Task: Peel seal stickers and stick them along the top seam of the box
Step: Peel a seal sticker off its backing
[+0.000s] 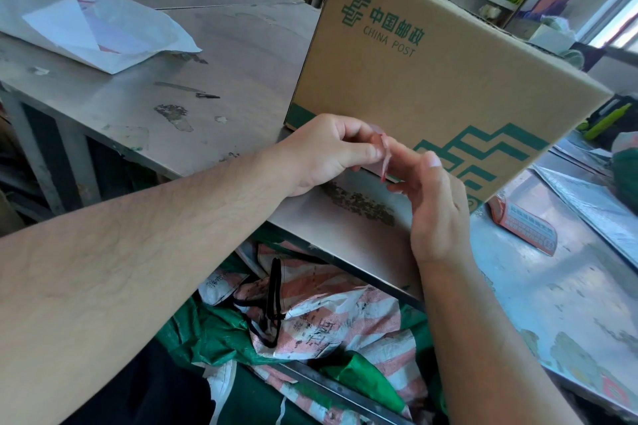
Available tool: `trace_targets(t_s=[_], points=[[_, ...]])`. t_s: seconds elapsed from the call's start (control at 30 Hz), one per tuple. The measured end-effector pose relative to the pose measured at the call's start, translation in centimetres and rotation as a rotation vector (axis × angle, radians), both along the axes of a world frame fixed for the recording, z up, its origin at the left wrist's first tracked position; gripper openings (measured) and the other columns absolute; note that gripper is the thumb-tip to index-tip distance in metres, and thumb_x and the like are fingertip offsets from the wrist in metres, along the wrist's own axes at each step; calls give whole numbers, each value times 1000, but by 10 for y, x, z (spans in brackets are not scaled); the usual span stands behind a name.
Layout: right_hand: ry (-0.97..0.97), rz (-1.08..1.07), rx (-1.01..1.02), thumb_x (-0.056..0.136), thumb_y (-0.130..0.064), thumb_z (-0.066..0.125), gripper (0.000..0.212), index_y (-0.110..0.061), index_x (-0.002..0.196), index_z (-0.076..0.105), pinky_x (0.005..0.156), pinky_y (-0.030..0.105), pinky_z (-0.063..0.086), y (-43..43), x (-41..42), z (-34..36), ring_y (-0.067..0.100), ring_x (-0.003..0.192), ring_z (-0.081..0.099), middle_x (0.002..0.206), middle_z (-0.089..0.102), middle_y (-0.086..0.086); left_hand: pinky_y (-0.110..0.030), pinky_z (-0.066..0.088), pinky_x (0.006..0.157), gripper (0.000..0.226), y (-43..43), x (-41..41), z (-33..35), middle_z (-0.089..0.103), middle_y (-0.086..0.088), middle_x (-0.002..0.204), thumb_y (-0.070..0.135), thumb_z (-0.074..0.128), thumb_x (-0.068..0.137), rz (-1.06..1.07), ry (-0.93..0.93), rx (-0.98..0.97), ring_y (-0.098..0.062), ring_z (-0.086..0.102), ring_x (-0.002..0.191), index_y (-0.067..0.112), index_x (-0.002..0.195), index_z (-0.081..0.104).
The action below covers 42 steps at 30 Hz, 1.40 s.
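Note:
A brown cardboard box [431,79] with green China Post print stands upright on the metal table [214,55], its near face toward me. Its top is out of sight. In front of the box's lower edge my left hand [321,152] and my right hand [431,203] meet. Between their fingertips is a small pink-red seal sticker [385,157], seen edge-on and partly curled. My left thumb and forefinger pinch its upper part, and my right fingers hold its lower part. Whether a backing strip is attached I cannot tell.
White plastic mailers [86,28] lie at the back left of the table. A red-and-white printed packet [524,228] lies right of the box. A small dark blade [207,95] rests mid-table. Woven striped and green sacks [310,328] fill the floor below the table edge.

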State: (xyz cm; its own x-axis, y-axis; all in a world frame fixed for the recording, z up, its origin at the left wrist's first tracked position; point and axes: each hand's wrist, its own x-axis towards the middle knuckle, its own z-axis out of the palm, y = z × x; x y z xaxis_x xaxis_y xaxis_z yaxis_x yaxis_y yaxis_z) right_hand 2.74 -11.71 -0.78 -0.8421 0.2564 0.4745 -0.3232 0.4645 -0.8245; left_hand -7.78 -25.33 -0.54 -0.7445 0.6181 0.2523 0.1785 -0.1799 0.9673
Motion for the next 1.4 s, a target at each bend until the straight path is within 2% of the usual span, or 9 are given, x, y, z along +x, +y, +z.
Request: trace_targets(t_s=[0.17,0.3,0.5,0.63,0.73,0.87,1.07,1.17,1.4], points=[[-91,-13,-239,98,-43,33,53,-28,85,82,81,40,46,4,-4,4,14,87,70,89,79,1,-18,49,89,7,-1,2,-3,73,-8,107,6,70,87,31,86,-13,-2,65,93,10,81,71],[-128,-5,-257,96,-48,38,52,-26,78,82,71,31,51,3,-4,4,13,74,70,78,77,2,-10,45,81,11,0,4,-1,70,19,86,8,72,86,3,123,-46,7,64,85,14,76,70],[-142,32,-251,94,-49,50,45,-21,76,80,66,26,52,6,-5,3,17,71,67,74,72,5,-11,42,70,8,-1,11,2,68,27,70,17,76,84,-3,204,-108,5,57,68,17,78,71],[-133,48,-245,77,-66,70,48,-19,76,76,66,28,52,6,-4,3,21,72,61,73,65,8,-16,42,69,8,-2,11,1,65,18,69,21,77,83,-1,215,-123,0,54,65,21,77,72],[-135,46,-252,91,-42,60,35,-22,68,77,64,28,52,7,-4,3,16,66,62,66,67,0,-15,41,66,8,-1,11,1,63,13,69,18,76,84,3,214,-123,-1,52,64,18,77,71],[-123,13,-268,103,-16,48,52,-24,60,76,61,26,51,6,-3,3,10,58,64,60,69,-5,-13,41,67,11,-2,9,2,62,10,70,11,72,85,-1,197,-104,-3,51,67,16,75,70],[-93,-74,-255,94,-24,57,24,-22,77,74,68,33,52,9,-6,0,18,72,70,75,75,4,-11,44,76,18,-2,8,3,69,14,72,5,66,87,-23,120,-75,2,64,80,15,72,66],[-77,-112,-283,89,-27,58,14,-22,84,71,71,34,50,10,-7,0,21,79,71,83,75,6,-15,46,71,18,-3,6,4,70,1,68,5,62,90,-38,48,-23,-10,63,77,14,74,63],[-92,-161,-259,88,-33,57,24,-31,73,76,72,35,49,10,-9,0,27,86,72,83,76,4,-24,40,63,18,-1,2,5,66,3,59,9,57,91,-32,-88,59,-11,57,61,13,74,59]])
